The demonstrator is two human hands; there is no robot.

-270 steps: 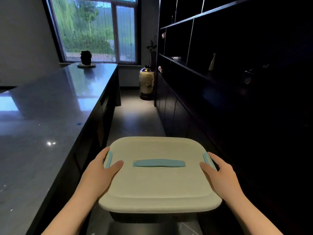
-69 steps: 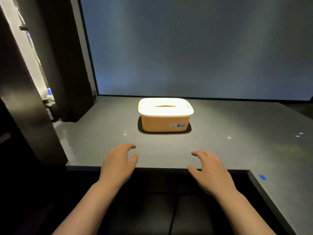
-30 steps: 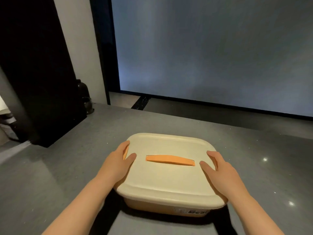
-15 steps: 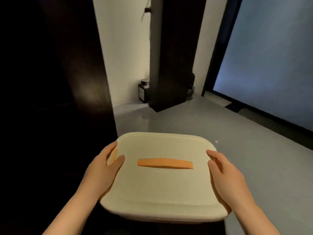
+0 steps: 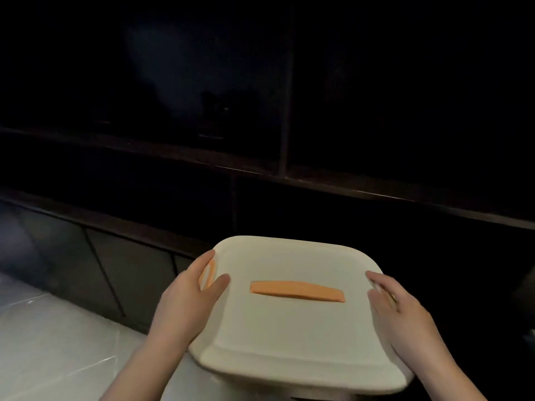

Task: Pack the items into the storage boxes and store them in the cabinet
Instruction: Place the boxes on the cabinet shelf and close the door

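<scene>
Box (image 5: pixel 292 328) now off the worktop, turned to face the dark cabinet (image 5: pixel 260 175). Left hand (image 5: pixel 185 305) and right hand (image 5: pixel 405 322) fingers grasping its sides (latches under them). I judge shelving comes next.

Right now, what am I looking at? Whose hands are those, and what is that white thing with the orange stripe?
The picture comes from a camera worn on a person's head, looking forward and down, so you see what that person sees. The two hands belong to that person. The left hand and the right hand grip the two sides of a storage box, carrying it in the air. You mostly see its cream lid. The orange stripe is the lid's handle, lying flat on top. There is an orange clip by the left fingers too. Behind the box stands a big dark cabinet with shelves. It is too dark to see what is on them. Below is a pale floor.
</scene>
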